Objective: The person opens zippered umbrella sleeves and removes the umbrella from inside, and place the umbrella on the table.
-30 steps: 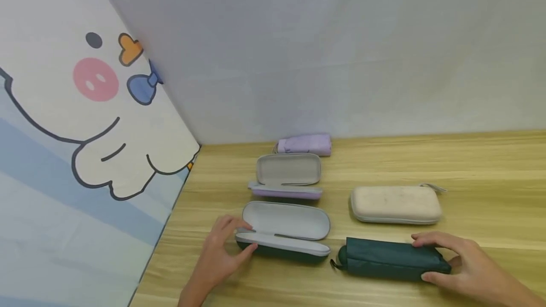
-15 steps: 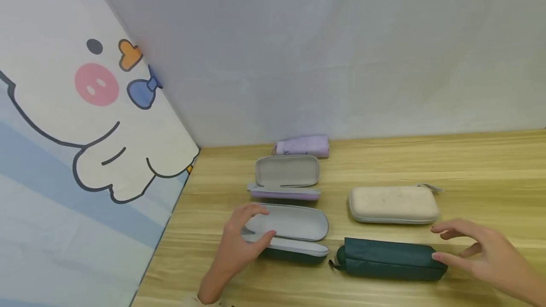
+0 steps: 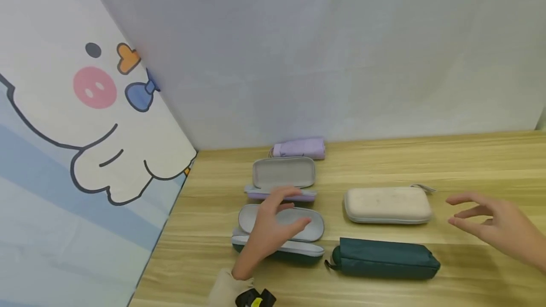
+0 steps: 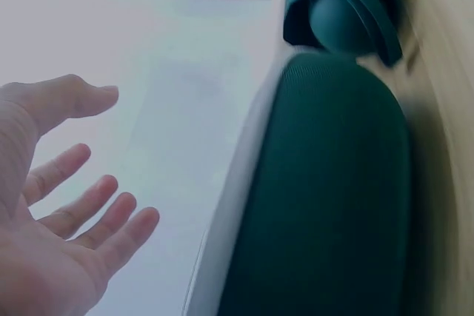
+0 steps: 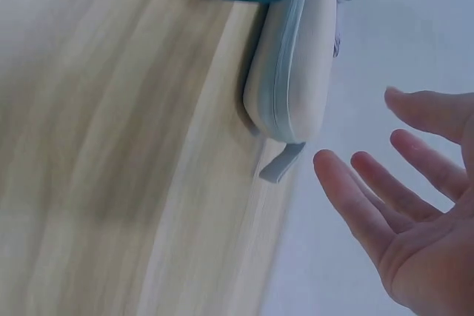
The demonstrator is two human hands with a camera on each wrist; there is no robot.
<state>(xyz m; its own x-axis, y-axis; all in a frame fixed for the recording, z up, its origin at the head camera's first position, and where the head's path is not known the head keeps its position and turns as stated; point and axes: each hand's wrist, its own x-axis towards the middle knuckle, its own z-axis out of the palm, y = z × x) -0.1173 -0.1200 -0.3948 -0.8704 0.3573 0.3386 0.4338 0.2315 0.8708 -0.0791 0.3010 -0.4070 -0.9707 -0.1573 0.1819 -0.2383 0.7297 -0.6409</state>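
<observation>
- Wood counter [image 3: 482, 169], yellow and stripy.
- Left hand [image 3: 273, 229]: fingers loose and apart, up over the green case [image 4: 318, 190], whose lid [image 3: 314, 232] is tipped back.
- Right hand [image 3: 496, 224]: fingers loose, in the air; cream case [image 3: 388, 204] to its left, green umbrella [image 3: 388, 259] lower left.

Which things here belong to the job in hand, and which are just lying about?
Probably in the job:
open green case, by left hand
cream case, near right hand
green umbrella
open lilac case

Seemingly incidental:
lilac bundle at back
cartoon-printed sheet
</observation>
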